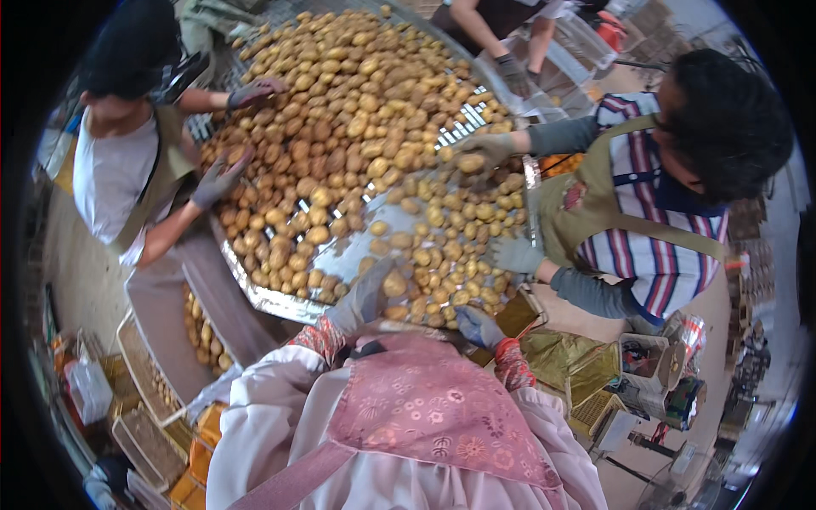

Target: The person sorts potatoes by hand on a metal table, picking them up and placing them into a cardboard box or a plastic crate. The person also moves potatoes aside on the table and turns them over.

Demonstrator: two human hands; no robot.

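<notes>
A broad metal sorting table (276,302) is heaped with brown and yellow potatoes (340,110). At its near edge my left hand (359,302), in a grey glove, curls against a potato (394,283) larger than those around it. To the right, my right hand (480,327), gloved in blue-grey, rests at the near rim beside small potatoes (442,293). Its fingers look loosely apart, and I see nothing in them. Patterned red cuffs cover both my wrists.
Co-workers in gloves stand at the left (127,170), at the right (637,195) and at the far side (501,34), their hands over the potatoes. Crates (149,446) are at lower left. A gold-coloured sack (569,365) and a white bin (642,357) stand at lower right.
</notes>
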